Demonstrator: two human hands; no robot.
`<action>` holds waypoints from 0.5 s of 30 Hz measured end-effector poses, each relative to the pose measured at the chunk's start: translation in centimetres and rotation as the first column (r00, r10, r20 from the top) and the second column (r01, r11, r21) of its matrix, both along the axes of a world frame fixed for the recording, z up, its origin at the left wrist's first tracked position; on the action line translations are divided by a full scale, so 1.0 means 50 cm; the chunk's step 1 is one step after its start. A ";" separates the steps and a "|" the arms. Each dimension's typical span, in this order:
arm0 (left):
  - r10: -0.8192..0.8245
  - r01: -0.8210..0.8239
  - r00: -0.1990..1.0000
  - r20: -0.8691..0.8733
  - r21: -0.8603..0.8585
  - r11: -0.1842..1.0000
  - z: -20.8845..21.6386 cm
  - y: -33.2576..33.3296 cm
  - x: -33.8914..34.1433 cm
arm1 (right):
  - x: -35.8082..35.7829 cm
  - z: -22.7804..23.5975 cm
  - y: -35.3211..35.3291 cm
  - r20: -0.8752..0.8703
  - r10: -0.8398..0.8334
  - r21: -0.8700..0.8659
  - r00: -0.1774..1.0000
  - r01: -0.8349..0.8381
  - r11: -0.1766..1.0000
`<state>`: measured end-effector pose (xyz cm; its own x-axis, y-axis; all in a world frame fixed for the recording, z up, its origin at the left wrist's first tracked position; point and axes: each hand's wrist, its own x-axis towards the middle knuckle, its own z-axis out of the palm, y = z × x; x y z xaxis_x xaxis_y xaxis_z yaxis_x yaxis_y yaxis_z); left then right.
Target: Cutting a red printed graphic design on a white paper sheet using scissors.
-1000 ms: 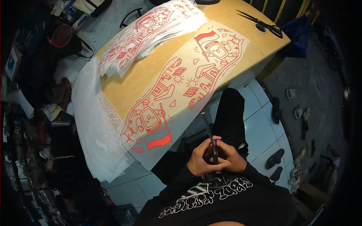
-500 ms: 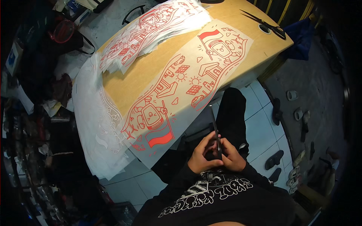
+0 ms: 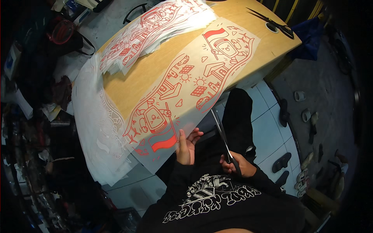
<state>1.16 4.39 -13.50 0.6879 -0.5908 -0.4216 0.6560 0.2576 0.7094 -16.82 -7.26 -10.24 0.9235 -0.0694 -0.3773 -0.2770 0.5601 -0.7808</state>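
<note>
Translucent, smooth, film-like sheet with curvy red line art (image 3: 186, 93) lay on a tan wood-look table (image 3: 124, 87), near-left end overhanging, long axis near-left to far-right. Left hand (image 3: 185, 152) was nearer: empty, fingers loosely spread by its near edge, contact unclear. Sheet lay far-left of right hand (image 3: 243, 165), which grasped black-handled, silver-bladed scissors (image 3: 225, 141).

Two hands (image 3: 185, 152) (image 3: 241, 166), two pairs of scissors (image 3: 226, 143) (image 3: 286, 32), one table (image 3: 233, 9), one separate sheet (image 3: 190, 88), two flags (image 3: 163, 144) (image 3: 215, 33) on it
</note>
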 end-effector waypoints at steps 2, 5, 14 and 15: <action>-0.009 0.009 1.000 0.017 0.017 1.000 -0.002 -0.007 -0.004 | -0.004 -0.003 -0.003 -0.040 0.080 0.185 0.996 -0.071 0.980; -0.030 0.029 0.999 0.038 0.021 0.999 -0.002 -0.017 -0.011 | -0.007 0.002 0.000 -0.093 0.123 0.160 0.988 -0.107 0.981; -0.003 -0.003 0.995 0.098 0.059 0.998 -0.005 -0.032 -0.010 | -0.027 -0.003 -0.003 -0.190 0.143 0.062 0.971 -0.134 0.989; -0.003 -0.003 0.995 0.100 0.060 0.998 -0.005 -0.031 -0.011 | -0.021 0.000 -0.002 -0.190 0.142 0.064 0.971 -0.132 0.989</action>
